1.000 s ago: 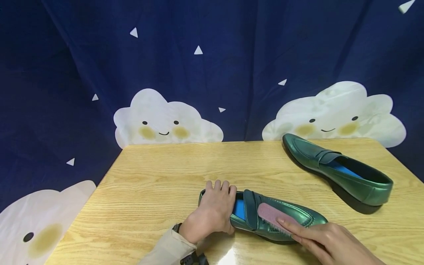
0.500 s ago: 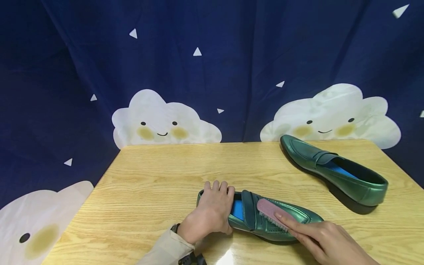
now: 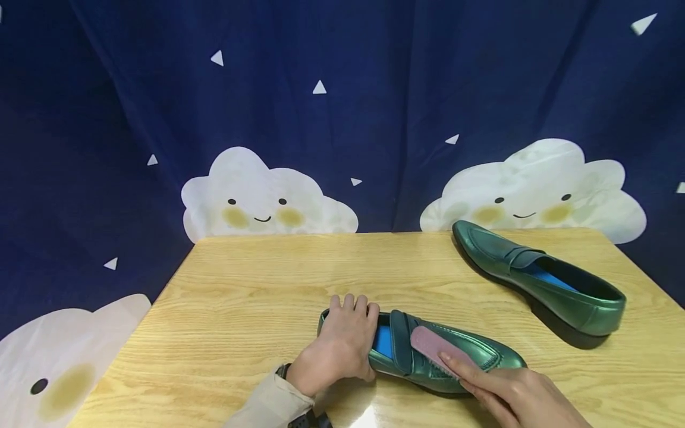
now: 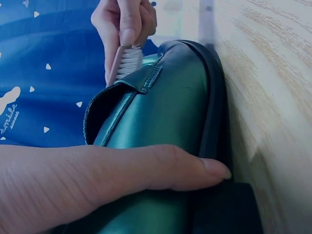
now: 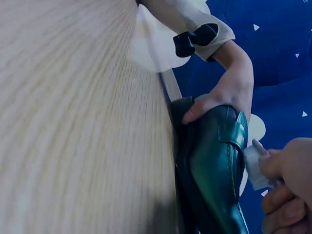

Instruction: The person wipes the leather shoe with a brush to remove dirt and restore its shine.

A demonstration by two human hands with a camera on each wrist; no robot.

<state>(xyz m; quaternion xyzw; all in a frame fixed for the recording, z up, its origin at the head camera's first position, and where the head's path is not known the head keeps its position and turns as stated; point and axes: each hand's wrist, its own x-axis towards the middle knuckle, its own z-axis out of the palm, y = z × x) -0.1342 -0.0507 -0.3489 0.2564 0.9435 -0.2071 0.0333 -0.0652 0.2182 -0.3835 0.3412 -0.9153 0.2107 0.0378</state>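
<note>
A green metallic loafer with a blue insole lies on the wooden table, toe to the right. My left hand grips its heel end from above; in the left wrist view the thumb lies along the shoe's side near the sole. A pink-backed shoe brush with pale bristles is pinched in my right hand. Its bristles rest on the loafer's upper, just in front of the strap. In the right wrist view the brush appears beside the strap, partly hidden by my fingers.
The matching green loafer stands at the back right of the table, toe pointing to the far edge. Behind the table hangs a dark blue curtain with white clouds and triangles.
The brush in my right hand has shifted slightly left along the loafer's upper, toward the strap. My left hand keeps its grip on the heel end. The head view has shifted a little.
</note>
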